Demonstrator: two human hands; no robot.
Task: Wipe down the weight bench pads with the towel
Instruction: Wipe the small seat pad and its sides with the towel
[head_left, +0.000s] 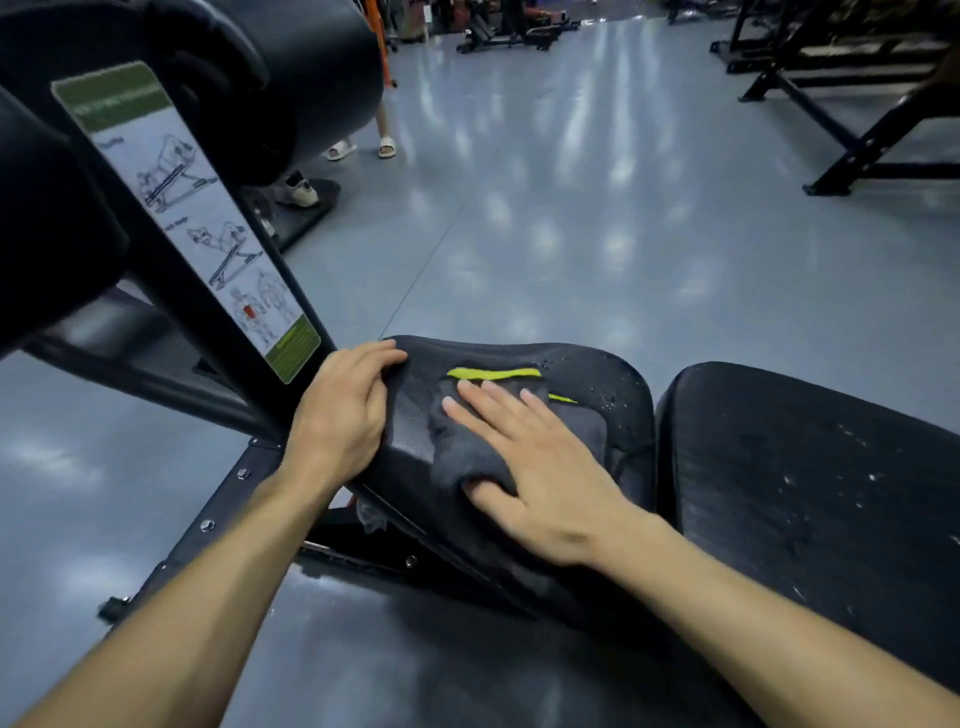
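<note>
A dark grey towel (462, 447) with a yellow-green stripe lies bunched on the black seat pad (613, 379) of the weight bench. My right hand (535, 462) presses flat on the towel with straight fingers, the thumb tucked under a fold. My left hand (343, 410) grips the left edge of the seat pad, fingers curled over its rim. Water droplets dot the pad's far right part. The larger back pad (805, 467) lies to the right, speckled with white spots.
The bench's black frame post (187, 244) with an instruction sticker rises at left under round roller pads (311, 67). A person's feet in sandals (363, 148) stand behind it. More black benches (857, 104) stand at the far right on the grey floor.
</note>
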